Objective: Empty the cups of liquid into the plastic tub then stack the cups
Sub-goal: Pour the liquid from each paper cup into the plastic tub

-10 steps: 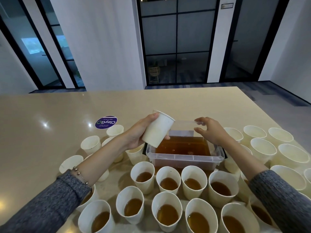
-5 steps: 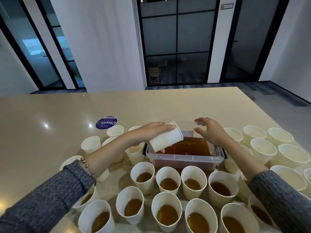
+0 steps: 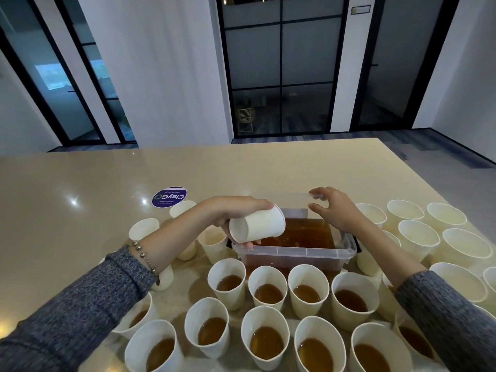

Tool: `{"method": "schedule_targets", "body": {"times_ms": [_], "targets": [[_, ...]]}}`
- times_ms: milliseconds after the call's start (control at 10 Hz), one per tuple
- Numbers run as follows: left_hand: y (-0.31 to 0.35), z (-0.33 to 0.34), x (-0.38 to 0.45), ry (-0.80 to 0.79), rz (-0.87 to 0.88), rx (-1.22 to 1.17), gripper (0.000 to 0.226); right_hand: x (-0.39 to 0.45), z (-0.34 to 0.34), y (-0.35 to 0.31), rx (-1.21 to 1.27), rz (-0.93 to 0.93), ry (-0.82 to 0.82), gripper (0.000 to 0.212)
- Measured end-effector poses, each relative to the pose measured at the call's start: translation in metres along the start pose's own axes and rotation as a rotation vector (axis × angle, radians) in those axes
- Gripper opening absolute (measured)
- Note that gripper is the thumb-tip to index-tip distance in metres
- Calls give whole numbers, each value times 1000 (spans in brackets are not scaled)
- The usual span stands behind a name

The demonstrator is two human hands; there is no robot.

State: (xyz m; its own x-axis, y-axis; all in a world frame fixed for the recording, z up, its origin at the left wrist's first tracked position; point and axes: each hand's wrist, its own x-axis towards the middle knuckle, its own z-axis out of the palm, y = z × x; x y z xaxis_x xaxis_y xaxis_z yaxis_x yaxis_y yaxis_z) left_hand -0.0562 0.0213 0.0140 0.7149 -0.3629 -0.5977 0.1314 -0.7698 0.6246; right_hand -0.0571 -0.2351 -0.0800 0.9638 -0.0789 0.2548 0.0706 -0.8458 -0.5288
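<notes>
Tipping a white paper cup (image 3: 257, 224) on its side at centre frame, left hand (image 3: 236, 214) wrapping fingers and thumb around the wall, mouth pointing right over the left end of the clear plastic tub (image 3: 295, 252). No stream showing from the mouth, so probably drained or nearly so. Hovering at the tub's far right corner, right hand (image 3: 334, 210) with fingers loosely curved and holding nothing, fingertips near the raised clear rim; contact not clear enough to call. Sitting already well filled with brown liquid (image 3: 303, 236), the tub, so likely heavy and prone to sloshing if nudged. Standing in rows across the lower frame, full cups (image 3: 268, 288) packed rim to rim; resting at right and upper left, empty cups (image 3: 416, 234). Judging the cups light, thin-walled and easily crushed, possibly damp and slick: best taking hold around the mid-wall with a gentle wrap, below the rolled rim, lifting straight up to avoid knocking neighbours.
</notes>
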Motion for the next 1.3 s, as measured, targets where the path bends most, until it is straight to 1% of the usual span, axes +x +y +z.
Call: {"method": "schedule_targets", "body": {"times_ms": [100, 200, 300, 400, 500, 700, 800, 900, 1000, 1100, 1200, 1300], "targets": [[-5, -7, -5, -68, 30, -108, 58, -1, 0, 1, -3, 2, 0, 40], [-20, -9, -7, -4, 237, -251, 60, -1, 0, 2, -2, 8, -5, 40], [-41, -13, -20, 206, 427, -265, 61, -1, -1, 2, 0, 6, -7, 40], [-69, -22, -42, 261, 487, -321, 58, 0, -1, 2, 3, 1, -8, 40], [-105, -29, -62, 322, 493, -242, 56, 0, -1, 3, 4, 1, -12, 41], [-167, -29, -74, 465, 374, 77, 73, 1, 0, 1, 0, 5, -5, 41], [-182, -21, -69, 481, 353, 267, 79, 0, 0, 1, -2, 12, -6, 41], [-194, -14, -61, 493, 316, 426, 80, 0, 0, -1, 0, 12, -8, 41], [-200, -12, -55, 437, 314, 433, 74, 0, 0, 0, -2, 10, -13, 41], [-203, -15, -53, 407, 284, 497, 81, -1, -1, 0, -3, 6, -17, 41], [-201, -14, -56, 403, 248, 582, 91, -1, -1, -1, 2, 10, -14, 41], [-189, -13, -63, 454, 245, 637, 84, -1, -1, -2, -1, 7, -14, 41]]}}
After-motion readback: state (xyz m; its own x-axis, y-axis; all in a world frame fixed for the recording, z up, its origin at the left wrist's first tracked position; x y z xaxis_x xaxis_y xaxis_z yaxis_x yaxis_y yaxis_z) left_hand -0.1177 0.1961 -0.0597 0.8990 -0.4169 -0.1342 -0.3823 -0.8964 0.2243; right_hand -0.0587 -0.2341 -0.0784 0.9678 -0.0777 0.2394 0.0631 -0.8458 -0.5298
